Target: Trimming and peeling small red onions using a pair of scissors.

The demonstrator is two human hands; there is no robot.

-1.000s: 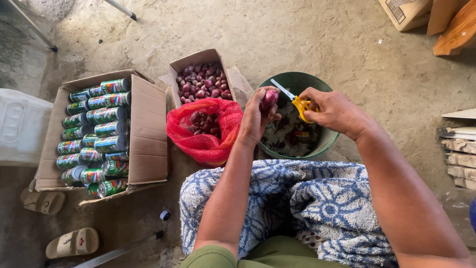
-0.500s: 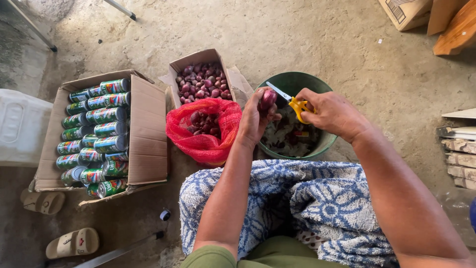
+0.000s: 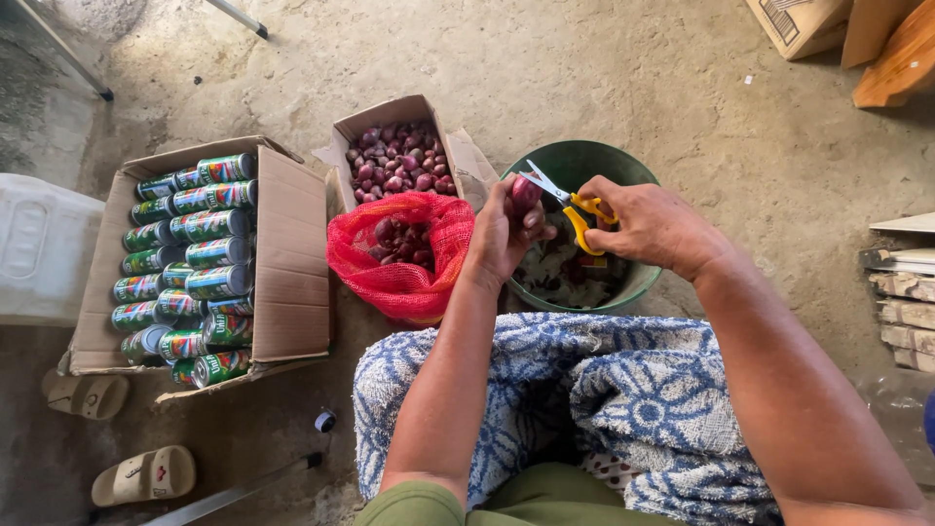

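My left hand (image 3: 504, 234) grips a small purple-red shallot (image 3: 526, 194) over the green bucket (image 3: 623, 285). My right hand (image 3: 654, 226) holds yellow-handled scissors (image 3: 567, 202), their blades spread around the shallot's top end. The bucket holds dark peelings and trimmings. Left of it a red mesh bag (image 3: 403, 263) lies open with shallots inside. Behind the bag, a small cardboard box (image 3: 393, 156) is filled with more shallots. A blue and white patterned cloth (image 3: 604, 399) covers my lap.
A large cardboard box (image 3: 282, 282) of green cans lies at the left on the concrete floor. A white plastic container (image 3: 44, 248) sits at the far left, sandals (image 3: 144, 475) near the bottom left. Wooden pieces and boards (image 3: 901, 292) lie along the right.
My hands have shifted slightly with the shallot and scissors over the bucket; the blades now sit at the shallot's top. Nothing else has moved.
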